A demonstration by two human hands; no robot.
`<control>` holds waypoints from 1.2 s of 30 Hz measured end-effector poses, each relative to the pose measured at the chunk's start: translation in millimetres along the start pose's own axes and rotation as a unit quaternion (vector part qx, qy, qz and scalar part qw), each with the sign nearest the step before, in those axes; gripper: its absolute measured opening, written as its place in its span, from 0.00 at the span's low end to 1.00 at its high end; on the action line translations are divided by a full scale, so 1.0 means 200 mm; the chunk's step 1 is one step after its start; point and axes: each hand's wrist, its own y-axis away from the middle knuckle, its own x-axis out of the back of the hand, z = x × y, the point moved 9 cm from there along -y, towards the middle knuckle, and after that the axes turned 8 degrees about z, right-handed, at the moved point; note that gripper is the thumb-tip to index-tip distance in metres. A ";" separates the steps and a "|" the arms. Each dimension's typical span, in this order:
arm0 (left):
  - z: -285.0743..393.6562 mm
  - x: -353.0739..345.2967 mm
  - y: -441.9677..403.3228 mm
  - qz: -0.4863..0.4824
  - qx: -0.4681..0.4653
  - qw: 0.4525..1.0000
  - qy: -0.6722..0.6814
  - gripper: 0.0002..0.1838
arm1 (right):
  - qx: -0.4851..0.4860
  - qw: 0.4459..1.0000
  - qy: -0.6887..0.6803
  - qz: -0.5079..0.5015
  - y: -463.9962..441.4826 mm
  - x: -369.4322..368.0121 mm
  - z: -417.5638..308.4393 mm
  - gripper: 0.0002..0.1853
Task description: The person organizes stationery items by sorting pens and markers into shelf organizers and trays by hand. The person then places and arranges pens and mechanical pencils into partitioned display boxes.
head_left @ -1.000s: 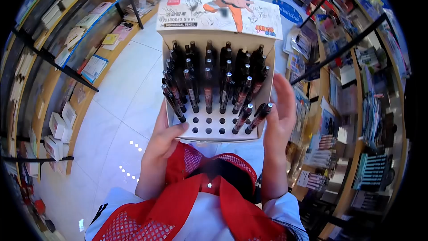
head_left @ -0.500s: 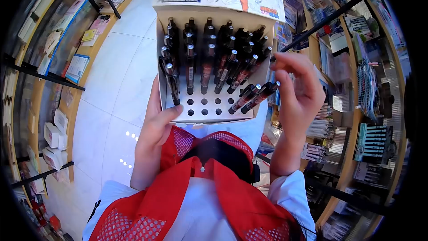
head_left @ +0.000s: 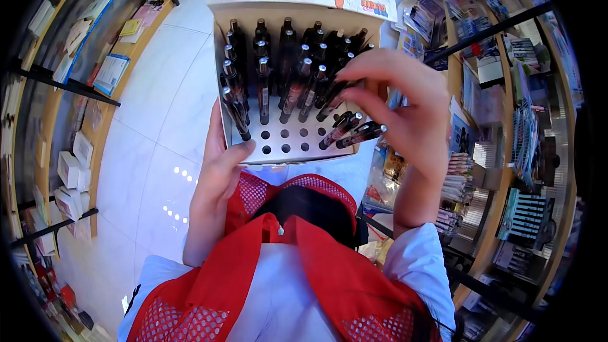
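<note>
A display box (head_left: 304, 7) of mechanical pencils stands open in front of me, its printed lid raised at the back. My left hand (head_left: 221, 161) grips the box's left front corner, thumb over the edge. Several dark mechanical pencils (head_left: 263, 92) stand in rows in the holes of its white insert (head_left: 275, 141). My right hand (head_left: 405, 104) is over the box's right side, thumb and forefinger closed around the upper part of a mechanical pencil (head_left: 329, 104), partly hidden by the fingers. Below this hand, two pencils (head_left: 362, 134) lean right at the front right corner.
Shelves with stationery line both sides. On the left are white boxes (head_left: 71, 170) and a blue-edged pack (head_left: 111, 74); on the right, packed pens (head_left: 459, 177) and a teal pen rack (head_left: 524, 215). Dark shelf rails (head_left: 487, 33) jut near my right arm. Pale floor tiles (head_left: 149, 107) lie below.
My right hand has moved left, from beside the box to the pencils on its right side. A front right pencil leans lower. The box has shifted slightly up and left in view.
</note>
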 end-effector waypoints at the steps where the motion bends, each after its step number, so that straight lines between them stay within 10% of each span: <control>1: -0.01 0.01 0.00 0.000 0.007 1.000 0.012 0.45 | 0.002 0.999 -0.026 0.024 0.00 0.01 0.00 0.14; 5: -0.03 0.06 0.02 0.010 0.026 0.997 0.075 0.41 | -0.008 0.984 -0.077 0.163 -0.01 0.11 -0.01 0.11; 25: -0.05 0.09 0.03 -0.031 0.035 0.998 0.049 0.36 | 0.143 0.988 -0.060 -0.003 -0.01 0.04 -0.18 0.14; 36: -0.11 0.03 0.06 -0.087 0.086 0.992 0.011 0.38 | 0.025 0.973 -0.160 0.164 0.12 0.10 -0.07 0.16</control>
